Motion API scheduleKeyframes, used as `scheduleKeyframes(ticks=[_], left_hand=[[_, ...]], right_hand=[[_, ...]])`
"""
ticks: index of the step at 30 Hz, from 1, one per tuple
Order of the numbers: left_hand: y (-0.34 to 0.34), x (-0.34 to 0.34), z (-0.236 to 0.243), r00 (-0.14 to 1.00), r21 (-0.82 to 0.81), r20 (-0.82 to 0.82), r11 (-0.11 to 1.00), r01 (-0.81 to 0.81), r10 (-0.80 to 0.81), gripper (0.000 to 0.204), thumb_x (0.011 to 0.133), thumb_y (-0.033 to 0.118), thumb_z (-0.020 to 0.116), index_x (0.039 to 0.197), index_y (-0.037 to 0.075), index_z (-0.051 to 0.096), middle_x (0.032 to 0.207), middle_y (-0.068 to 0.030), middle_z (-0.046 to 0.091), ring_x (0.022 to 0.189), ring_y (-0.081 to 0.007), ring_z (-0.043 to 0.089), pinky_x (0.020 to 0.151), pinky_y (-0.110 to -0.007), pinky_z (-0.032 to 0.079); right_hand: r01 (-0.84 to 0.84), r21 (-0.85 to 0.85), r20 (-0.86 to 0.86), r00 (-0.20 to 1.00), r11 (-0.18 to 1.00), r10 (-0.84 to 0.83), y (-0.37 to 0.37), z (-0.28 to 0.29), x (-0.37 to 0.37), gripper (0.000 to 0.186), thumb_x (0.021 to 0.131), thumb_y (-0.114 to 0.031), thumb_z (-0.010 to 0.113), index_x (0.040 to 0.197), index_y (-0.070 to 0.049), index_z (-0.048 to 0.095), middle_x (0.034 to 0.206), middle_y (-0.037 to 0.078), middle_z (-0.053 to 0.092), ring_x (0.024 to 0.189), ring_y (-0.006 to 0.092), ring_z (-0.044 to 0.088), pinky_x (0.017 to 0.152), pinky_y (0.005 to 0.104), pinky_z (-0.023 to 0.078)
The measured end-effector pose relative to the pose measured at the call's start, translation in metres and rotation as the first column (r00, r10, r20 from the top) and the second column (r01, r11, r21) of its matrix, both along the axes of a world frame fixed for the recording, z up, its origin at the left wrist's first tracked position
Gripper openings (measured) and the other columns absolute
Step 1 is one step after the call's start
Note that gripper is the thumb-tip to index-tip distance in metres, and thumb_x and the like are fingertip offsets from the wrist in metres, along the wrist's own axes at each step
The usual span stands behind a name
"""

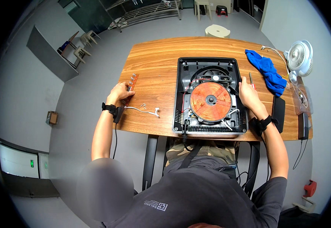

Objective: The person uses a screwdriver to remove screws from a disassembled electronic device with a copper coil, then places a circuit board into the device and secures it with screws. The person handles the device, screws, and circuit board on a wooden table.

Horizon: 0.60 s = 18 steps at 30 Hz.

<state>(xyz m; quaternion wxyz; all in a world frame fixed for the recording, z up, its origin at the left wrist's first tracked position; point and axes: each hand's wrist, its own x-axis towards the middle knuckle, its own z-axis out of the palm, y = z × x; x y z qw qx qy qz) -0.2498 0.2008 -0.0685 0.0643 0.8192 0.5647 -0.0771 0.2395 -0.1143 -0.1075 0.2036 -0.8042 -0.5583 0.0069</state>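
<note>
An opened induction cooker [177, 95] lies on the table in front of me, its round copper coil [211, 102], small black fan [214, 77] and wiring exposed inside a black housing. To its left, my left hand [120, 92] grips a narrow orange circuit board [133, 81] near the table's left edge. White wires with a connector [157, 111] trail from near that hand. At the housing's right side, my right hand [250, 95] is closed on the edge; its fingers are partly hidden. A screwdriver [253, 85] with a red handle lies just beside it.
A blue cloth [268, 71], a white fan [299, 57], a black flat case [278, 114], a clear plastic box [303, 99] and a black box-shaped device [303, 126] occupy the wooden table's [158, 57] right side. A stool [217, 31] stands beyond the far edge.
</note>
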Motion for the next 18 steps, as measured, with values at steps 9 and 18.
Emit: scheduleKeyframes(ticks=[9,18], left_hand=[[-0.001,-0.005,-0.008,0.986,0.043,0.16,0.998,-0.048,0.04,0.051,0.074,0.031,0.081,0.113,0.0,0.072,0.106,-0.021,0.074,0.101,-0.0325,0.071,0.09,-0.039,0.056],[-0.016,0.001,0.025,0.948,-0.077,0.311,0.996,-0.044,0.066,0.047,0.072,0.031,0.08,0.102,-0.005,0.073,0.092,-0.016,0.076,0.086,-0.0233,0.073,0.081,-0.034,0.057]], right_hand=[[0.019,-0.037,-0.026,0.999,0.999,-0.02,0.0,0.01,-0.006,0.031,0.106,-0.021,0.038,0.117,0.007,0.044,0.079,0.031,0.066,0.078,0.0498,0.066,0.072,0.0592,0.05],[0.024,-0.04,-0.032,0.999,0.999,-0.025,0.002,0.004,-0.001,0.033,0.107,-0.023,0.037,0.118,0.007,0.043,0.081,0.032,0.067,0.08,0.0493,0.066,0.074,0.0588,0.05]])
